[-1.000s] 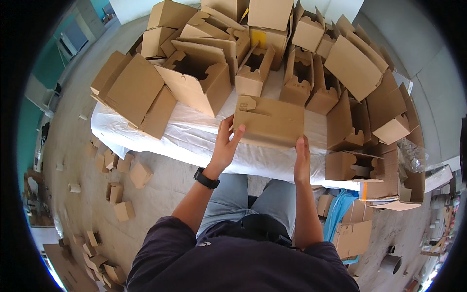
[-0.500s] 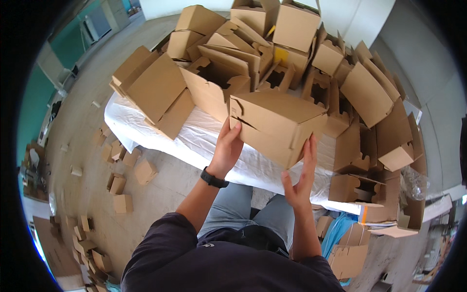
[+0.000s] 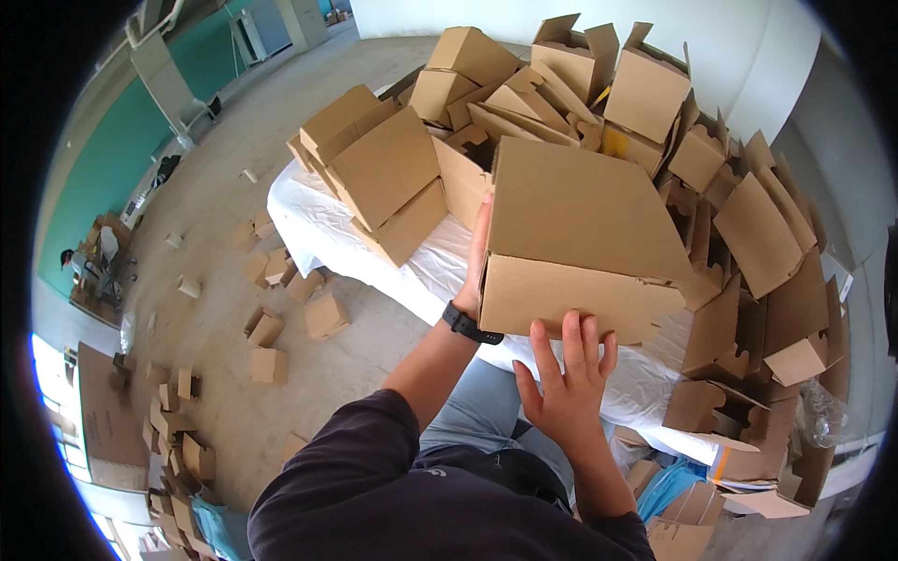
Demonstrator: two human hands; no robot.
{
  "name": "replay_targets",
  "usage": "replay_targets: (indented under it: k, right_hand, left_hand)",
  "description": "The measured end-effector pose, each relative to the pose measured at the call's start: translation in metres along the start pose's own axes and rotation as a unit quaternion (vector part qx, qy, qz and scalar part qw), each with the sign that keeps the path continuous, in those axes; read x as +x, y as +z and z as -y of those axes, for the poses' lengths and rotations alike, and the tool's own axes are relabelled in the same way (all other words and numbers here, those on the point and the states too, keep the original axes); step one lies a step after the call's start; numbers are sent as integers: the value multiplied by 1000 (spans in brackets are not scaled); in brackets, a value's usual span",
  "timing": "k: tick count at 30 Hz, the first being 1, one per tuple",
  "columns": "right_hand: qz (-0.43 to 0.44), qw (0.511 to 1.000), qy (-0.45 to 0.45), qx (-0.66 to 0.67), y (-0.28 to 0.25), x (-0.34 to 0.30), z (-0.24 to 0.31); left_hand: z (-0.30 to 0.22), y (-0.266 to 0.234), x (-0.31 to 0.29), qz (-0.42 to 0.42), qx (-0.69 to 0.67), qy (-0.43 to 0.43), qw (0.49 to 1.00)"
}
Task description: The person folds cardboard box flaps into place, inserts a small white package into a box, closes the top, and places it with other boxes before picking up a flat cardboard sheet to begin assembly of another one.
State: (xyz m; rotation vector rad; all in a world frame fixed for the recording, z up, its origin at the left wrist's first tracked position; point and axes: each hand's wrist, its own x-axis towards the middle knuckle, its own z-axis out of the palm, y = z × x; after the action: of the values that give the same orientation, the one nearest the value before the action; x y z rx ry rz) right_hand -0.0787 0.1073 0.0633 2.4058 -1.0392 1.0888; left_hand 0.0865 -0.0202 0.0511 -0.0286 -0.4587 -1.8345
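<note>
A brown cardboard box (image 3: 585, 210) is up in front of me, its broad flat side turned upward and its narrower side toward me. My left hand (image 3: 477, 245) grips the box's left edge, with most of its fingers hidden behind the cardboard. Against the lower part of the near side, my right hand (image 3: 571, 379) lies with fingers stretched and spread, their tips touching the cardboard. Beneath the box is a table covered by a white sheet (image 3: 421, 271).
Many open cardboard boxes crowd the table's back and right, among them a tall box (image 3: 647, 93) and a leaning box (image 3: 385, 168) on the left. Small boxes (image 3: 325, 318) are scattered on the floor. Clear plastic wrap (image 3: 823, 416) hangs at the right.
The box has turned and tilted, so a broad side now faces up. My left hand has gone behind its left edge; my right hand has moved onto the near side. The view has shifted.
</note>
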Motion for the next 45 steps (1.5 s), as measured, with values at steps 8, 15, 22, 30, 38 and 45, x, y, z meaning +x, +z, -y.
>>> replay_targets:
  k: [8,15,22,30,38,45]
  right_hand:
    - [4,998,55,26,4,-13,-11]
    - [-23,993,104,42,-1,-20,-20]
    - [-20,987,128,91,-3,-18,-23]
    - [11,986,131,100,-1,-31,-15]
    - [-22,976,175,132,-10,-21,-29]
    - [-41,962,212,166,-14,-19,-36]
  left_hand:
    - [10,14,-2,-11,-17,8,1000]
    - [14,10,0,-72,66,70,993]
    - [11,1,-2,-56,96,93,989]
    - [14,1,-4,-73,65,49,994]
    - [24,-1,4,-67,143,105,982]
    - [31,0,3,-55,135,115,983]
